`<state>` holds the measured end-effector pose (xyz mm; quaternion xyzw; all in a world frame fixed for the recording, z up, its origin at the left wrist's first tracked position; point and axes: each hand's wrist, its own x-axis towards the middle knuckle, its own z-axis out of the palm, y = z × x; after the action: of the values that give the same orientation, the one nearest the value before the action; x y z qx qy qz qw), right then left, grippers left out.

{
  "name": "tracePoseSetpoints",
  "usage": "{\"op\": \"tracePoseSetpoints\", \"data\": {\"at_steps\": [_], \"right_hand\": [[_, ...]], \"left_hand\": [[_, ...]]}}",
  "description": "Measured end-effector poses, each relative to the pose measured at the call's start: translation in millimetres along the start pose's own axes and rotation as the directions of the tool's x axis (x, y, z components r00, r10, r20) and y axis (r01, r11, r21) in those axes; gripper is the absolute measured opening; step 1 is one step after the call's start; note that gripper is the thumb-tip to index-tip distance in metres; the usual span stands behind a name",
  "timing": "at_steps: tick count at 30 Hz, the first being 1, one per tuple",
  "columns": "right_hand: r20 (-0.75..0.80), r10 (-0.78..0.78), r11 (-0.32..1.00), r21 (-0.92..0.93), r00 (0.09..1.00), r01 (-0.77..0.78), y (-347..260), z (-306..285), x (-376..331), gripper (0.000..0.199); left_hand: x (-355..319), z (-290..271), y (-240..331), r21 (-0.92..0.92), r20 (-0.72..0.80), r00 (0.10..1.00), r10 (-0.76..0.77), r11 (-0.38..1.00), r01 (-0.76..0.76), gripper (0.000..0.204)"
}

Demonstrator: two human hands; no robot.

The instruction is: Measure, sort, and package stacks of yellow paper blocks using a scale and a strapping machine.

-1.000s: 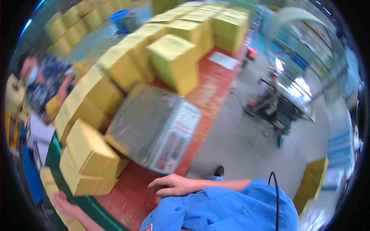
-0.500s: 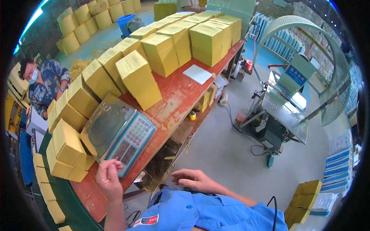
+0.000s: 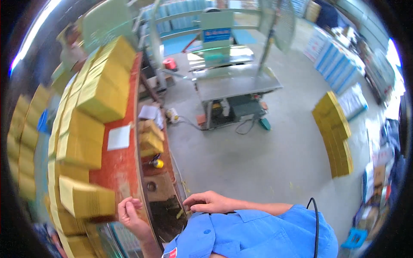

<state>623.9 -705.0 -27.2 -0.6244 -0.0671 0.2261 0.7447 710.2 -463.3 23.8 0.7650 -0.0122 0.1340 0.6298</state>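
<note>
My left hand (image 3: 129,212) hangs over the front edge of the red table (image 3: 124,165), fingers curled in, holding nothing I can see. A yellow box (image 3: 86,200) lies just to its left, and the corner of a grey scale (image 3: 118,238) shows below it. My right hand (image 3: 206,202) rests flat against my blue shirt, fingers loosely spread and empty, beside the shelf under the table.
Rows of yellow boxes (image 3: 99,92) line the table's far side, with a white sheet (image 3: 118,137) on the red top. A grey strapping machine (image 3: 234,86) stands on the concrete floor. A stack of yellow boxes (image 3: 335,133) lies at right.
The view has swung to the right, away from the table toward the floor and the machine. My left hand has come off the scale's keypad and curled in at the table edge.
</note>
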Motion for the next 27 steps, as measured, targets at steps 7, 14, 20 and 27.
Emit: {"op": "tracePoseSetpoints", "data": {"at_steps": [7,14,20,27], "right_hand": [[-0.416,-0.072,0.976,0.159,0.907,0.15,5,-46,-37,0.038],[-0.748,-0.104,0.941,0.139,0.655,0.309,34,-138,-109,0.036],[-0.801,-0.065,0.918,0.185,0.595,0.35,3,-254,-180,0.039],[-0.882,-0.153,0.934,0.018,0.446,0.357,-39,-401,-240,0.03]], "left_hand": [[10,171,19,-0.086,0.711,0.702,-0.042,0.986,0.146,0.016],[-45,342,22,-0.062,0.982,0.18,0.055,0.998,0.032,0.014],[-79,485,42,0.014,0.99,0.135,-0.046,0.974,0.225,0.014],[-66,630,62,-0.155,0.982,0.12,0.144,0.984,0.086,0.012]]}}
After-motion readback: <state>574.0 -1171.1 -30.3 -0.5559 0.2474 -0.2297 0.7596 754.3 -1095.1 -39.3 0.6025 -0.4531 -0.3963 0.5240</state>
